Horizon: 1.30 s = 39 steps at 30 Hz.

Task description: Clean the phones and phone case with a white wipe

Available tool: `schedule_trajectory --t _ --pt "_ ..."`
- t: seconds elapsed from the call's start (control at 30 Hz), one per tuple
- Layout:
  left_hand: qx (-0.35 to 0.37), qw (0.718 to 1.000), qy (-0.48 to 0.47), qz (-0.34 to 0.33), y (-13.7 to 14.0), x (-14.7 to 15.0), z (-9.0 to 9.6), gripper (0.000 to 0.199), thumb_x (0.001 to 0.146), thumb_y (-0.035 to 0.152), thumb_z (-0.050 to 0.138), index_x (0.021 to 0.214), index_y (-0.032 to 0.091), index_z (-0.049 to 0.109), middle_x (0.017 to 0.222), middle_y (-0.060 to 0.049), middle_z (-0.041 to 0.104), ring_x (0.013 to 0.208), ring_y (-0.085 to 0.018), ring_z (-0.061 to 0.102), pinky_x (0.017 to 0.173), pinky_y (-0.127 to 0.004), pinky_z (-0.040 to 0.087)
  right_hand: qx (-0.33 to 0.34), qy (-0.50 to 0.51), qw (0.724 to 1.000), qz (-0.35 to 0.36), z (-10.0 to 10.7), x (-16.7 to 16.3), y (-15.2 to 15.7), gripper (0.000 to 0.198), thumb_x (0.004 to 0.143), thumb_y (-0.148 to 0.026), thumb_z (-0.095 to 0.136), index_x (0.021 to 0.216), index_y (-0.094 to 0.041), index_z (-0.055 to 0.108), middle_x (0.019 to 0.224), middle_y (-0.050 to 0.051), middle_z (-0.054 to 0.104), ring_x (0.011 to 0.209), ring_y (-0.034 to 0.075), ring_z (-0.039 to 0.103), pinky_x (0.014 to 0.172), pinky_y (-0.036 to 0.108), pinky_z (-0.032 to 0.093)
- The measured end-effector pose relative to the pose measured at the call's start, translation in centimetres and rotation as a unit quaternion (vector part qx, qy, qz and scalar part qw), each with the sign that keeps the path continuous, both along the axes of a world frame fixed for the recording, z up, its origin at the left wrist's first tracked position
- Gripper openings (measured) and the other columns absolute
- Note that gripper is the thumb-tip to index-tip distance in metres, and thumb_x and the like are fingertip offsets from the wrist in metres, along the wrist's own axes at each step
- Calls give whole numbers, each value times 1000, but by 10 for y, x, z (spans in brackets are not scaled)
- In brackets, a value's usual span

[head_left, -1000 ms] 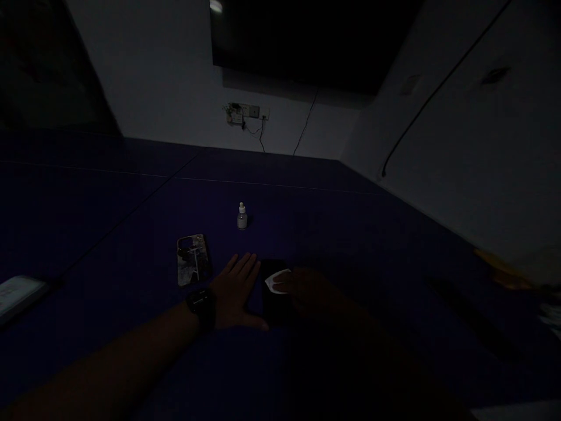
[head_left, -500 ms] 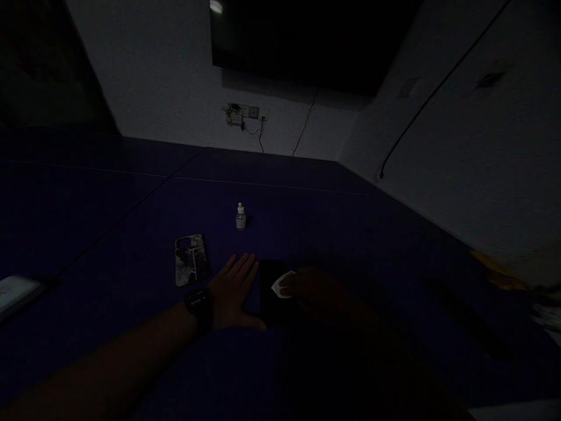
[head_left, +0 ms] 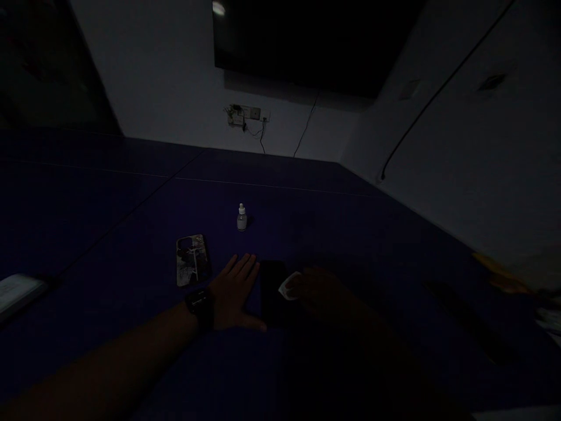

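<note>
Head view: a dark flat slab [head_left: 272,307] lies on the blue surface [head_left: 307,216], well short of its far edge at the wall [head_left: 175,76]. The left hand [head_left: 232,295] lies palm down by the slab's left edge, thumb apart from the stretched fingers; whether it touches cannot be told. The right hand [head_left: 318,289] pinches a white cloth [head_left: 287,286] at the slab's right side. A phone case [head_left: 191,261] lies farther left; a dropper bottle [head_left: 241,220] stands nearer the far edge.
</note>
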<state>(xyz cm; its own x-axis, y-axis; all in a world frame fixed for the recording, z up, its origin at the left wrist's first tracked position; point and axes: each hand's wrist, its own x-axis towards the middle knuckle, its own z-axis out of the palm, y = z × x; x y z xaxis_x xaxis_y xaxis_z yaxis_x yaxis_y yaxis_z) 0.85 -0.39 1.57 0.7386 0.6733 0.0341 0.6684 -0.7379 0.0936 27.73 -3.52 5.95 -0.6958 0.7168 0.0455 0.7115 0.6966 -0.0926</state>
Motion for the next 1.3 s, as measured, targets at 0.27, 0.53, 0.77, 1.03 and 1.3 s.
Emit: schedule_trajectory --t 0.27,0.53,0.77,1.03,1.3 --pt "3 1000 -4 2 0 0 -1 126 72 97 30 156 4 22 162 -28 19 152 -42 17 121 -58 11 -14 17 999 28 -3 -7 0 38 87 -12 50 116 -24 72 122 6 73 109 23 67 95 42 49" --pt "17 1000 -19 -7 1 -2 -6 127 71 98 30 157 5 19 162 -28 17 152 -42 17 121 -57 11 12 29 999 35 -8 -5 -2 38 86 -14 51 118 -23 70 123 8 72 111 24 65 97 43 47" --pt "8 1000 -9 0 -1 -1 -3 123 74 95 31 156 5 21 162 -27 18 152 -42 17 122 -56 11 22 8 1000 -16 -6 -1 2 33 84 -13 54 108 -22 73 111 9 75 97 24 66 89 41 49" --pt "-7 1000 -5 5 0 0 -1 126 73 96 33 155 0 23 162 -30 17 152 -43 17 122 -57 11 -23 12 999 25 -15 -33 5 47 88 -12 47 130 -23 65 138 7 63 112 23 60 98 40 45" --pt "32 999 -38 -4 1 -2 -14 125 73 96 31 157 5 20 162 -27 19 152 -41 17 122 -55 10 -3 28 999 27 -14 -21 3 40 86 -14 50 117 -26 72 123 4 73 105 23 63 95 42 46"
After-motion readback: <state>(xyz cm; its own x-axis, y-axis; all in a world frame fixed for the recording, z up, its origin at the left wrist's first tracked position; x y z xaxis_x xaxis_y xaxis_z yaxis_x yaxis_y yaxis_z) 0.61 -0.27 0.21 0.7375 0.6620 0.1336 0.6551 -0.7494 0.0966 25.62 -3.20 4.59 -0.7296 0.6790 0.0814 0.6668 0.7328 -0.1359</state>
